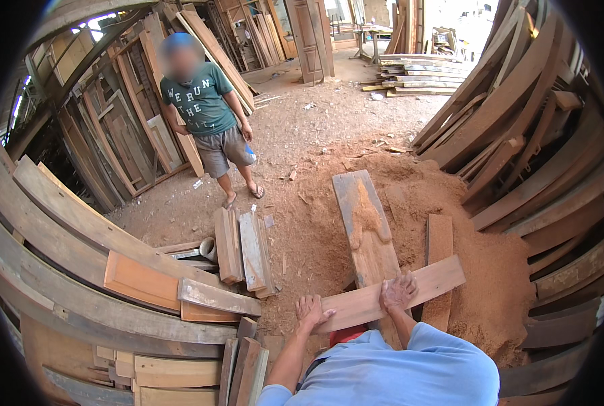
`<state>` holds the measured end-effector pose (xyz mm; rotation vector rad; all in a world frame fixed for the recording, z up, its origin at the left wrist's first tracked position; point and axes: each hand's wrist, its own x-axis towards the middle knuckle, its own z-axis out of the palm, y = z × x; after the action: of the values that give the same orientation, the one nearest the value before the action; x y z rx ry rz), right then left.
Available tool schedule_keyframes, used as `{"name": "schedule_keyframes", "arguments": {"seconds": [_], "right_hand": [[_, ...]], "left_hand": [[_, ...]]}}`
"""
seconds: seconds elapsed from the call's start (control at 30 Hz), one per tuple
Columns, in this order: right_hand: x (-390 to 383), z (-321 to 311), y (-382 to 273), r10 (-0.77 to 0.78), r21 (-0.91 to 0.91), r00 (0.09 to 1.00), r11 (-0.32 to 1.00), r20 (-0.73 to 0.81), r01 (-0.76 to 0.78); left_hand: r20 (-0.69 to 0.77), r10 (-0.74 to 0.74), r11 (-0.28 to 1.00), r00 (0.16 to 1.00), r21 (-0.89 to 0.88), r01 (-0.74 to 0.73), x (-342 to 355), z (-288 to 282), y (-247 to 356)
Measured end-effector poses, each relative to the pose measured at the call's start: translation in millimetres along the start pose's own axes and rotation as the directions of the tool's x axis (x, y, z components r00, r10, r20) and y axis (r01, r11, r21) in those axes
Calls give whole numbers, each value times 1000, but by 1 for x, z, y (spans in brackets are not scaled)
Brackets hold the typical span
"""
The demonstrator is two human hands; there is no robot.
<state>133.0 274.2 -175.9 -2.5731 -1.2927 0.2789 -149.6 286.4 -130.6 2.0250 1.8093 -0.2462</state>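
A reddish-brown wooden board (353,308) lies crosswise in front of my body, its right end farther from me and its left end near my left hand. My left hand (310,311) grips the left end, the thumb lying over its face. Farther right along the board, my right hand (398,294) is spread over the top face with its fingers reaching to the far edge. Beneath the board runs a long, worn plank (376,260), pointing away from me. A heap of sawdust (366,213) sits on that plank.
A brown plank (440,233) rests in a large sawdust pile (491,271) to the right. Short stacked boards (241,250) stand at the left. Curving lumber stacks (552,135) line the right side. Another person (200,108) stands at the far left beside leaning frames.
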Motion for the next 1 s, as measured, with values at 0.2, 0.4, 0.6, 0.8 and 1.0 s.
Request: {"name": "schedule_keyframes", "arguments": {"seconds": [0.2,0.4,0.6,0.8,1.0], "right_hand": [[0,-2,0,8,-21,1000,1000,22,-7],[0,-4,-1,11,-14,1000,1000,27,-11],[2,11,0,-9,-79,1000,997,-25,7],[2,-1,0,26,-47,1000,999,17,-25],[-3,-4,-3,4,-21,1000,1000,16,-3]], "left_hand": [[43,-37,999,998,2,36,2,-9,4],[41,-52,999,998,-11,53,3,-13,4],[2,-29,999,1000,-42,29,-1,-6,-2],[6,-13,999,1000,-38,14,2,-5,1],[-54,-135,985,989,-116,128,-13,-9,7]]}}
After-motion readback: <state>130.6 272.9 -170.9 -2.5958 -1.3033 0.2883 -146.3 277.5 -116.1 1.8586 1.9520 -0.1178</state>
